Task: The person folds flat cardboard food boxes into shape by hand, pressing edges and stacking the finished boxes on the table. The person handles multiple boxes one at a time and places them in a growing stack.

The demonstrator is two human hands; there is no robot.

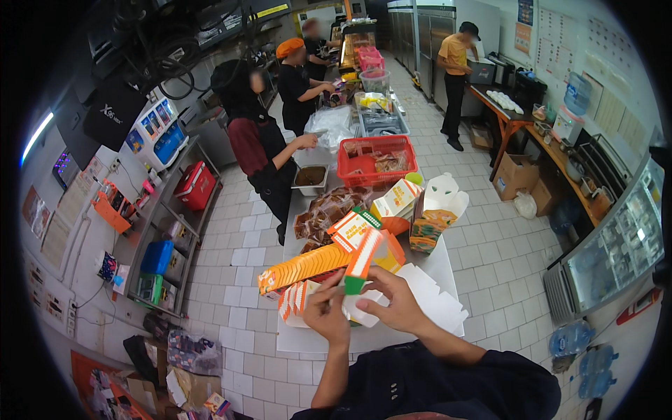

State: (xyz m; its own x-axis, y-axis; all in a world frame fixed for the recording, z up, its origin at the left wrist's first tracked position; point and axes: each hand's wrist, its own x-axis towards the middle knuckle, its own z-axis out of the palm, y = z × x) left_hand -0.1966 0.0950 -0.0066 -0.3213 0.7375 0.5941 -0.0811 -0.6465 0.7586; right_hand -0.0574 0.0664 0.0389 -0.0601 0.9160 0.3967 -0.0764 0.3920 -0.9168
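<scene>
Between my hands is a folding paper food carton [364, 259] in orange, white and green, tilted upward over the table. My left hand [327, 311] grips its lower end from the left, and the fingers of my right hand [397, 302] are closed on its right side near the green end. Just beyond lies a long row of nested orange cartons [304, 269]. An orange-and-white patterned carton [297, 302] rests by my left hand. White unfolded cardboard [437, 301] lies to the right of my right hand. Another printed carton [353, 229] stands behind the held one.
On the white table [308, 341] are bagged brown food [332, 212], a red basket [371, 159], a metal pan [310, 180] and a tall white box [448, 196] of cartons. A co-worker [255, 140] stands at the table's left. A glass-door fridge [616, 238] is at right.
</scene>
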